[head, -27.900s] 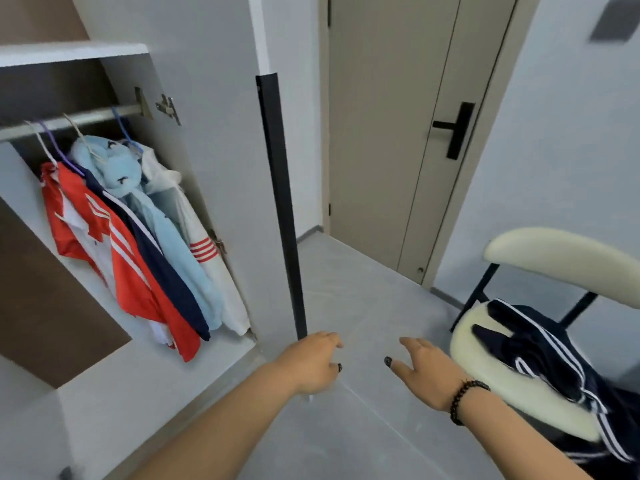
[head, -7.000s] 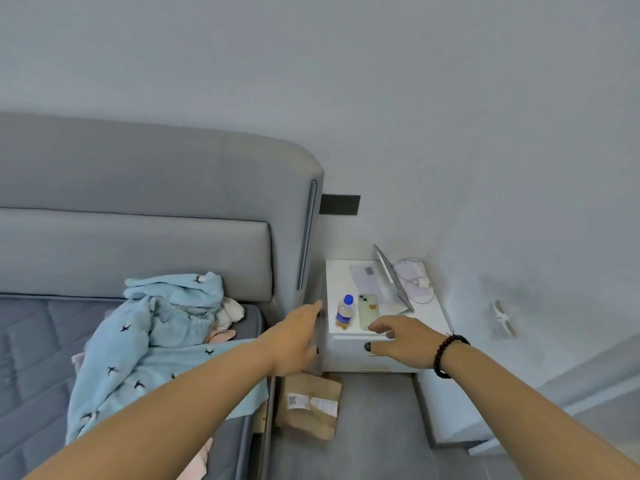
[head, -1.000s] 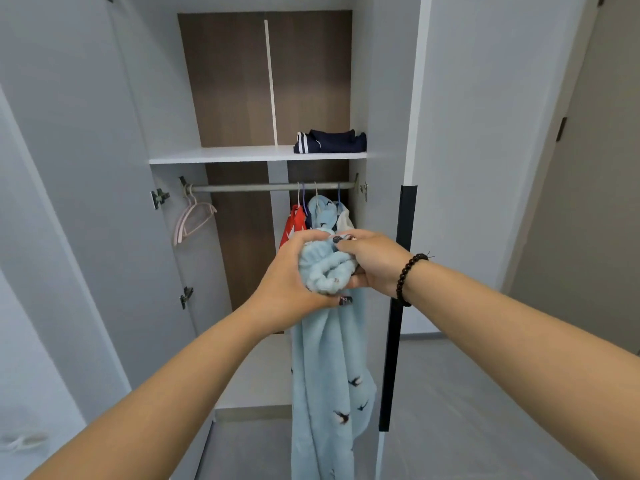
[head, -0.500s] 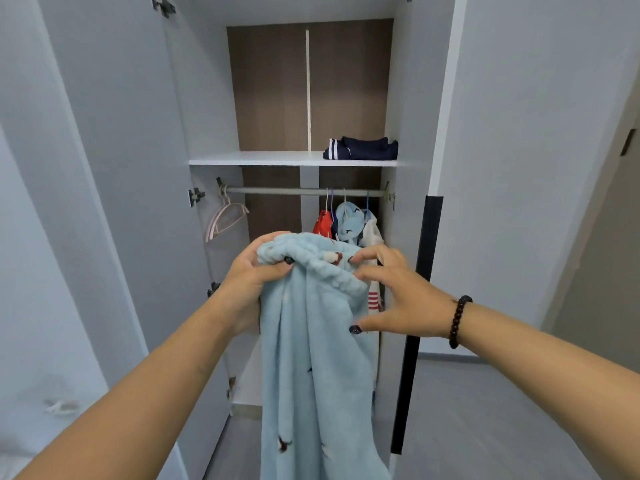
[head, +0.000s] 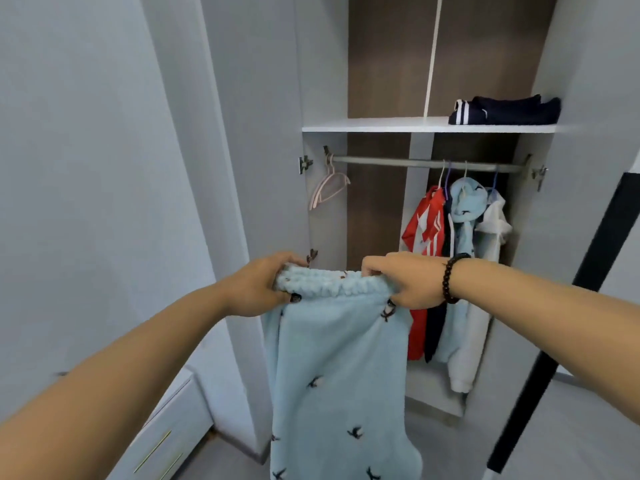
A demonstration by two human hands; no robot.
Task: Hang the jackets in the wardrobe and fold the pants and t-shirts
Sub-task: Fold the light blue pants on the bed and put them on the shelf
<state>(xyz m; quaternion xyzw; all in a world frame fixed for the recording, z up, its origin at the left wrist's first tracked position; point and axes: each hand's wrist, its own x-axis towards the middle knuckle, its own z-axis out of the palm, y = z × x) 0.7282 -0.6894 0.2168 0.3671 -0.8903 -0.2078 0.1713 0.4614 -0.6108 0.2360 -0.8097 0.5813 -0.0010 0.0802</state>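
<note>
The left hand (head: pixel 258 287) pinches 1 end of the gathered waistband of the pale-blue fleece pants with small dark bird prints (head: pixel 337 368); the right hand (head: pixel 407 282) pinches the other. The waistband runs level between them in front of the open white wardrobe (head: pixel 429 124), while the long axis hangs straight down. Both hands sit equally near; the cloth looks soft and limp.

Pants (head: pixel 336 368) hang in front of the wardrobe (head: pixel 322 81), left hand (head: pixel 258 289) and right hand (head: pixel 408 282) at the waistband ends. Folded garment (head: pixel 505 110) on shelf (head: pixel 374 125), right side. Jackets (head: pixel 460 265) on rail (head: pixel 388 161) right, hanger (head: pixel 327 190) left.
</note>
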